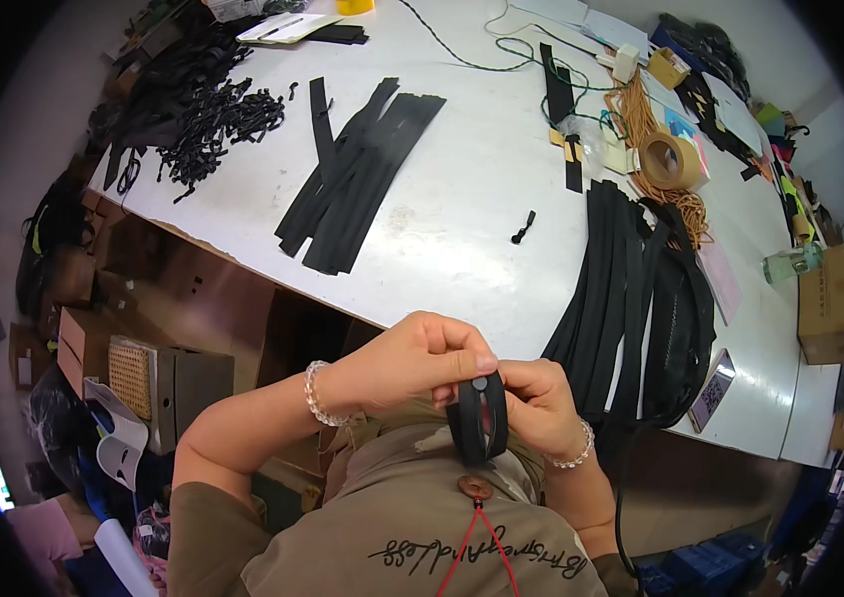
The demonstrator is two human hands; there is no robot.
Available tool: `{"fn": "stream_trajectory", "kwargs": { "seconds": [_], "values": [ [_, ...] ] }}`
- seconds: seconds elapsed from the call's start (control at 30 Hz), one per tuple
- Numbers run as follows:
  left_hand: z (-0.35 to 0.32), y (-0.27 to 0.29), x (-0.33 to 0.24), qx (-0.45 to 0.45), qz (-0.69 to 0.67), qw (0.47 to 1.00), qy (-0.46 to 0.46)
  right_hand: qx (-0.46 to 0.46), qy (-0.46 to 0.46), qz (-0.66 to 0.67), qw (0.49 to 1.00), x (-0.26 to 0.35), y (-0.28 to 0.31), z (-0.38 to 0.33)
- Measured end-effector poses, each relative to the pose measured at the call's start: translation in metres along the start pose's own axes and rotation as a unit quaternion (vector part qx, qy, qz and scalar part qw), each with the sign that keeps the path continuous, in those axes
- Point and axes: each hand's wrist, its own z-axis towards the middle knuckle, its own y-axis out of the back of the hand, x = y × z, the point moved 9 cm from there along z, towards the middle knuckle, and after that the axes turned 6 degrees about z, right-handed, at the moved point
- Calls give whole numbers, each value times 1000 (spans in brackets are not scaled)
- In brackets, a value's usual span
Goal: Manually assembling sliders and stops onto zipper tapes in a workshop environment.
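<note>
My left hand (424,356) and my right hand (544,406) meet close in front of my body, just off the near table edge. Both pinch the upper end of a black zipper (469,430), which hangs down in a loop with a gap along its middle. A small grey round spot shows at its top, by my left thumb. Some of the fingertips are hidden behind the strip. Beyond my hands, one small black zipper pull (524,228) lies alone on the white table (442,179).
A stack of black strips (362,179) lies left of centre, with a heap of small black pulls (228,124) behind it. More long black strips (596,289) and a black bag (681,318) drape over the right edge. A tape roll (669,161) and tan cord stand far right.
</note>
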Motion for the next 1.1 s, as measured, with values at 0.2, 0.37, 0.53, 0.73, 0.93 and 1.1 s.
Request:
{"fn": "stream_trajectory", "kwargs": {
  "seconds": [0.2,0.37,0.53,0.73,0.93,1.1],
  "values": [
    [-3,8,-13,-55,36,996,-66,-71,67,-149,984,14,1,6],
    [-4,8,-16,-51,53,994,-78,-75,112,-187,973,25,-6,4],
    [-7,42,-18,-125,-7,985,-116,53,229,-248,940,40,-36,-12],
    [-8,52,-5,-101,-78,990,-66,-9,115,-158,981,16,-20,-7],
    [-5,34,-9,-139,-1,983,-121,-95,20,-39,995,-44,7,-10],
    [-1,35,-4,-186,24,973,-135,-109,7,14,994,-63,11,-12]
  ]
}}
